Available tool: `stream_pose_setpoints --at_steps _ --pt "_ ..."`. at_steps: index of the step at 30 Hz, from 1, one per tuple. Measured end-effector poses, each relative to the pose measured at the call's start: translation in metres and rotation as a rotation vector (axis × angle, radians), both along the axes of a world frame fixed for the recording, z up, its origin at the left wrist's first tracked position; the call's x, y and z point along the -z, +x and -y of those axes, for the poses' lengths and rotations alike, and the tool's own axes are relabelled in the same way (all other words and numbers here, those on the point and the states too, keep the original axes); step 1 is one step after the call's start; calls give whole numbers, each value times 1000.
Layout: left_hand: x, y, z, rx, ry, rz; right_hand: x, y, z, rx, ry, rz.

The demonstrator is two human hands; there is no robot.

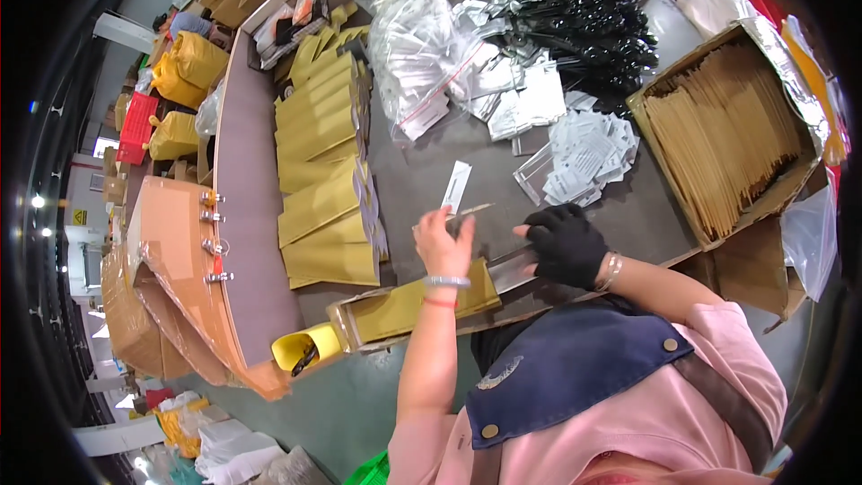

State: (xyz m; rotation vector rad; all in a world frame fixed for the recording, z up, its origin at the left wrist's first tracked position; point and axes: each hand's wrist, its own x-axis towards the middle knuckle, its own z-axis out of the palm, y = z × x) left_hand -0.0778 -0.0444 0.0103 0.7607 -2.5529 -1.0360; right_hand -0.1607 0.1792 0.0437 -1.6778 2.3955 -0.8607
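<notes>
My bare left hand (443,249) is over the near middle of the grey table. Its fingertips touch the near end of a narrow white printed strip (458,184), with the thumb held apart. A thin pale sliver (478,209) lies just right of the thumb. My right hand (566,241), in a black fingerless glove, hovers palm down with its fingers spread, and nothing shows in it. Between the hands and the table's near edge is a narrow cardboard tray (347,327) holding gold-coloured card envelopes (409,307). Small white printed packets (579,157) lie beyond my right hand.
Overlapping gold envelopes (325,180) line the left side. Farther back are a clear bag of white packets (409,45), silvery packets (530,99) and black-wrapped items (584,27). A carton of brown envelopes (723,130) stands right. A yellow cup (305,350) sits at the near-left corner.
</notes>
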Motion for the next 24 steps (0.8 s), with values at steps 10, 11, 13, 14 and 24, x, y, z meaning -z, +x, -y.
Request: stream_pose_setpoints --at_steps 10,11,13,14,24 --pt "26 -74 40 28 -74 200 4 -77 -174 948 -226 -153" --pt "29 -89 34 31 109 53 0 -81 -186 1007 -204 -144" --pt "21 -124 13 3 272 -48 -4 -91 -202 1087 -193 -95" --pt "12 -145 -2 -26 255 -1 -4 -92 -206 1097 -192 -103" --pt "21 -221 -34 -181 379 131 -4 -90 -208 1102 -127 -103"
